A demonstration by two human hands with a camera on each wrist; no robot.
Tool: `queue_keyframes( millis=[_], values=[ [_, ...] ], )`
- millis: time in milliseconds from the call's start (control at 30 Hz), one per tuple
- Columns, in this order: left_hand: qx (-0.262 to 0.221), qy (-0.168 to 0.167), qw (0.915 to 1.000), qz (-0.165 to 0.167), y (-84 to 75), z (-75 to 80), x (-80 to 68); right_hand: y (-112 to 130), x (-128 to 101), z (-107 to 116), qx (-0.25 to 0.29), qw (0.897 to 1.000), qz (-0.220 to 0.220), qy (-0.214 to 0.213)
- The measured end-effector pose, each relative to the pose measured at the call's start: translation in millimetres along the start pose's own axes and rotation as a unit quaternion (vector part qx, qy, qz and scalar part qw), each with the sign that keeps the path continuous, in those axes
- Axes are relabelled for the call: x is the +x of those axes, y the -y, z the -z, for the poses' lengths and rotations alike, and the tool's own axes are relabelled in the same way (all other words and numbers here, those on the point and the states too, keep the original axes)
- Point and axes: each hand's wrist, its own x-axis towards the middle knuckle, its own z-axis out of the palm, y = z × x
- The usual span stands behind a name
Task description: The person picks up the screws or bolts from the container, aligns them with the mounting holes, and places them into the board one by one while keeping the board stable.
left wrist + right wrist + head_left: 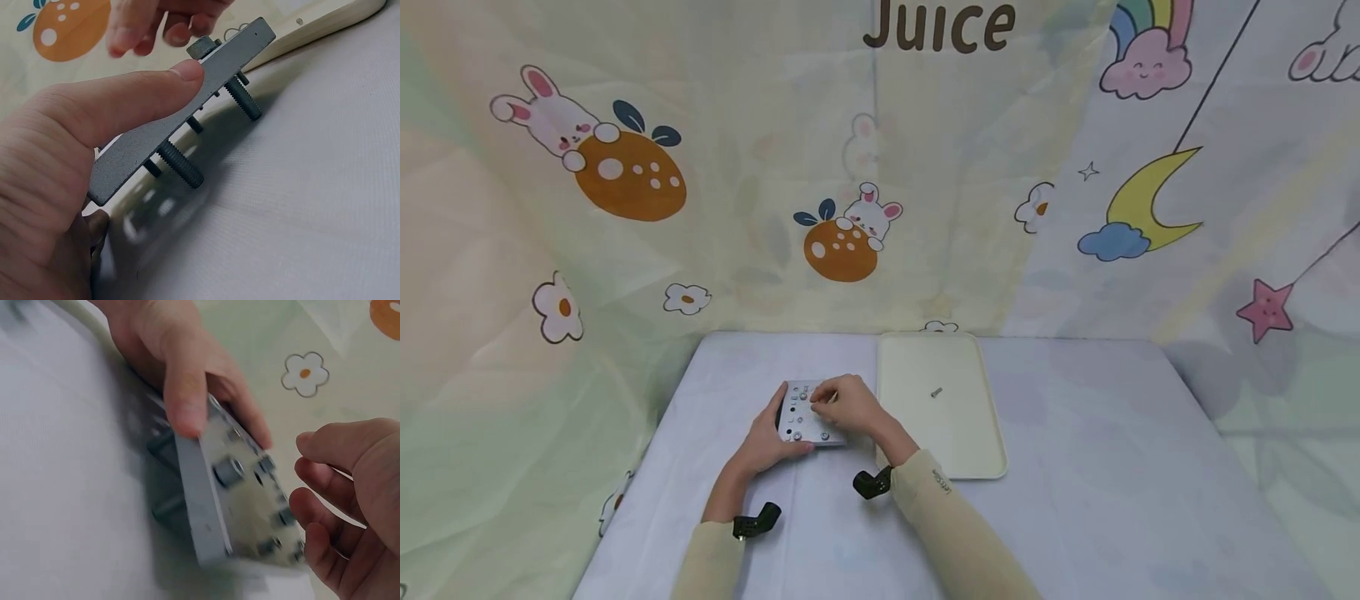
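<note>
Backdrop: a pale printed cloth (880, 167) with rabbits, oranges, a moon and the brown word "Juice" hangs behind and beside your work.

Surface: a flat table under a pale lilac cloth (1075, 467); you see its full spread only in the head view.

Tray: a cream rectangular plastic tray (970, 442) lies just right of your hands. A single small grey screw (936, 392) lies loose on it, well apart from the plate. The head view alone shows that screw; the left wrist view catches only the tray's edge.

Plate: a grey rectangular metal plate with screws through it (805, 421) sits left of the tray, tilted up off the cloth. The left wrist view shows what the head view hides: threaded screw shanks (184, 170) stick out below the plate, their tips on or close to the cloth. The right wrist view shows the top face with round screw heads (230, 472), somewhat blurred.

Your left hand (767, 442): it grips the plate's near-left edge, thumb pressed on the side and fingers curled beneath.

Your right hand (850, 404): it hovers over the plate's top. Its fingers (319, 487) are loosely curled and slightly apart; the pictures do not settle whether the fingertips touch a screw head.
</note>
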Motion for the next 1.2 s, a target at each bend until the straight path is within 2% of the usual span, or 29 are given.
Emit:
queue_keyframes(
  millis=[200, 533, 967, 1200],
  values=[
    [-0.002, -0.004, 1.0000, -0.001, 0.8, 1.3, -0.3, -18.8, -11.5, 25.6, 0.004, 1.000, -0.013, -0.024],
    [0.000, -0.007, 1.0000, -0.003, 1.4, -3.1, 3.0, -67.9, -39.0, 67.6, -0.013, 0.995, -0.040, -0.085],
    [0.006, -0.006, 1.0000, -0.003, 1.3, -4.3, 2.4, -112.5, -76.5, 105.2, -0.018, 0.986, -0.112, -0.121],
    [0.004, -0.009, 1.0000, -0.002, 0.2, -4.8, 1.8, -126.4, -90.3, 114.4, -0.027, 0.981, -0.133, -0.140]
  ],
)
